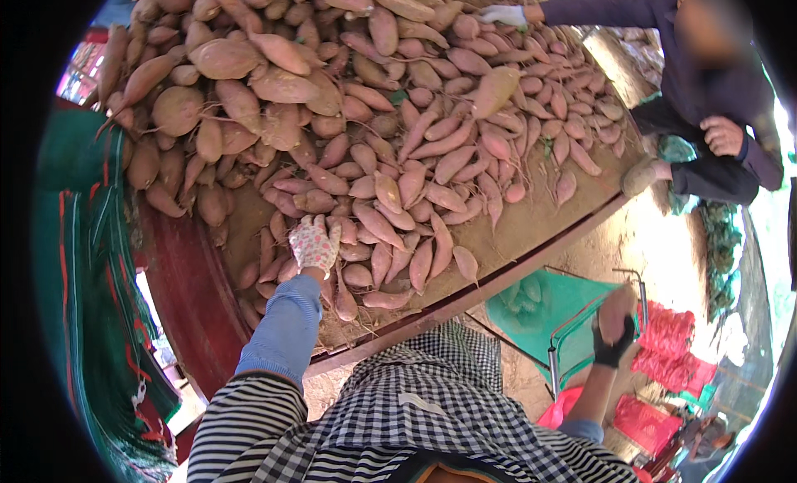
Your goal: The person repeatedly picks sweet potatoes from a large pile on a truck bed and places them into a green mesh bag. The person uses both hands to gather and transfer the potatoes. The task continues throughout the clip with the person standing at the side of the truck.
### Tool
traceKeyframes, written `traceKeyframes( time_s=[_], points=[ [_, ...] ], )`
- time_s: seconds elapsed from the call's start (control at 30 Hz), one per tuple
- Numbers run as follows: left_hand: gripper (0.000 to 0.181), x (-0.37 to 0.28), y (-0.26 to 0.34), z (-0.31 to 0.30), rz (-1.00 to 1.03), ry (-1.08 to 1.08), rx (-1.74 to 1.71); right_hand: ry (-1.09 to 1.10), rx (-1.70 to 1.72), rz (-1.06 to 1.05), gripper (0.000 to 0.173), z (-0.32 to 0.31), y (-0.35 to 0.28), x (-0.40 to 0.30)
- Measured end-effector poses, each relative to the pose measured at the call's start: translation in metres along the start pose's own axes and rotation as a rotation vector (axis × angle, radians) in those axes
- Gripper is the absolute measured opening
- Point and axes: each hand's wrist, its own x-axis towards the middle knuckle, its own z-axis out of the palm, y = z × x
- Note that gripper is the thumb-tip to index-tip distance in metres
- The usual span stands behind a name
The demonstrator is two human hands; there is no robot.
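My left hand (313, 243), in a white glove with a pink pattern, rests on the near side of a big heap of sweet potatoes (429, 171). Its fingers point away from me and touch the roots; whether they grip one is hidden. Off the table's near edge, at right, my right hand (613, 344) in a dark glove holds a large sweet potato (617, 311), slightly blurred. Just left of that hand, a green mesh bag (560, 305) hangs on a metal frame (552, 364), with several roots visible through the mesh.
The heap lies on a soil-covered table with a raised metal edge (529, 249). A co-worker (703, 90) sits at the far right, one gloved hand on the heap. Green netting (81, 265) hangs at left. Red mesh bags (666, 340) lie at right. Something pink (560, 408) is below the frame.
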Motion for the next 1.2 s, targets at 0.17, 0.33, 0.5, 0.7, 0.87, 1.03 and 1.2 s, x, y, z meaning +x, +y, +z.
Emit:
traceKeyframes(
  time_s=[0.17,0.33,0.5,0.7,0.87,1.03,1.2],
  points=[
    [0.047,-0.003,0.004,-0.017,0.024,0.035,0.038,0.049,-1.217,0.070,0.065,0.060,-0.042,-0.039],
    [0.045,-0.008,-0.001,-0.020,0.003,0.032,-0.021,-0.279,-0.868,-0.215,0.061,0.247,0.014,0.016],
    [0.049,-0.009,-0.001,-0.024,-0.028,-0.029,-0.065,-0.976,-0.788,-0.493,0.054,0.546,0.072,-0.001],
    [0.066,-0.002,0.002,-0.027,-0.059,-0.147,0.007,-1.082,-0.921,-0.872,0.073,0.797,0.107,-0.034],
    [0.069,0.001,0.003,-0.033,-0.100,-0.278,-0.038,-1.022,-0.915,-0.678,0.089,0.837,0.137,-0.032],
    [0.068,0.000,0.003,-0.041,-0.115,-0.282,-0.037,-1.200,-0.842,-0.691,0.097,0.841,0.131,-0.021],
    [0.060,-0.003,-0.004,-0.019,-0.063,-0.084,-0.062,-1.410,-0.922,-0.438,0.083,0.789,0.132,0.002]
  ],
)
